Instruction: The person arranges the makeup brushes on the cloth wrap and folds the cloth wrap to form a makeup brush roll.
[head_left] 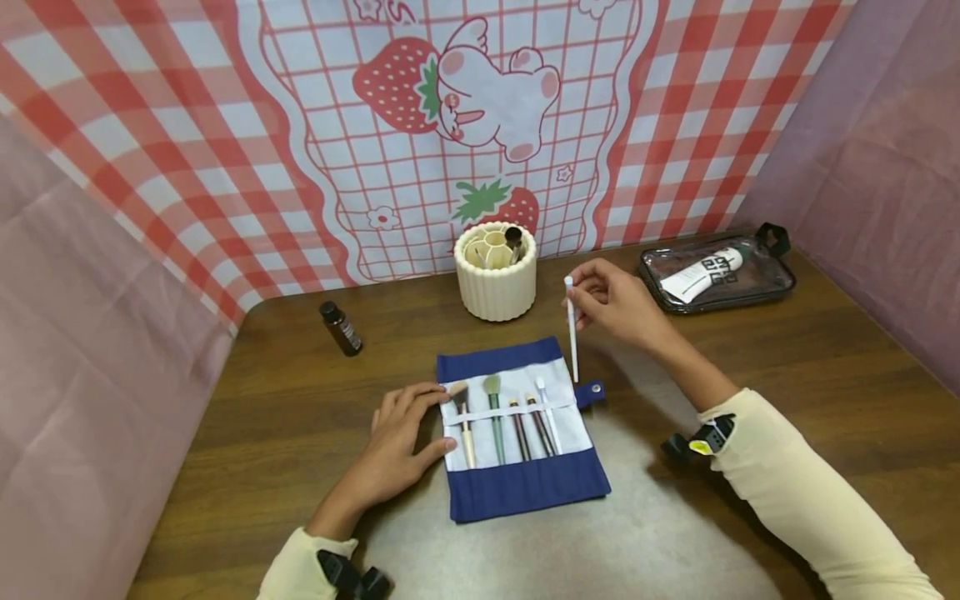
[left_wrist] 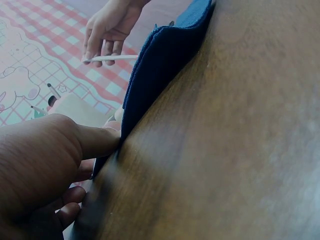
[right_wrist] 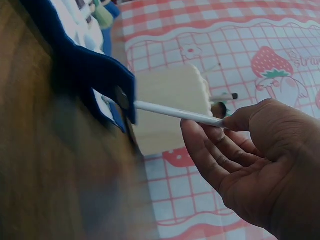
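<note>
My right hand (head_left: 618, 304) pinches a slim white makeup brush (head_left: 573, 342) near its top end, thumb against fingertips. It hangs almost upright, its lower end by the snap tab (head_left: 590, 393) of a navy brush roll (head_left: 525, 492). Spread open on the table, the roll has several brushes tucked under its white band, among them a green-handled brush (head_left: 495, 417) and another white brush (head_left: 547, 412). At the roll's left edge rests my left hand (head_left: 401, 437), index finger beside a tan-tipped brush (head_left: 463, 425) and thumb on the border. In the left wrist view the thumb touches the fabric edge.
A cream ribbed holder (head_left: 495, 293) with a dark-tipped brush in it stands behind the roll. To the left is a small dark bottle (head_left: 341, 329). A clear zip pouch (head_left: 765, 279) with a white tube (head_left: 701, 275) lies at the back right.
</note>
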